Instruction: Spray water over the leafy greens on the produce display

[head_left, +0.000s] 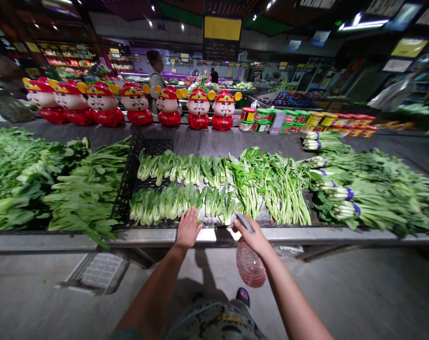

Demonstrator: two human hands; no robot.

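Observation:
My right hand (253, 236) grips a clear pinkish spray bottle (250, 265) by its grey spray head (244, 222), holding it over the front edge of the stall. Some liquid shows low in the bottle. My left hand (189, 227) lies flat, fingers stretched out, at the front row of bok choy (165, 204); whether it touches the leaves is hard to tell. Behind that is a second row of bok choy (186, 168). Just beyond my right hand lie bundles of long-stemmed leafy greens (271, 184).
A metal edge (136, 237) runs along the stall front. Leafy greens (90, 182) fill the left; purple-banded bunches (342, 193) lie right. Red figurines (169, 108) and stacked tins (260, 120) line the back. A crate (96, 271) sits on the floor. A person (156, 75) stands beyond.

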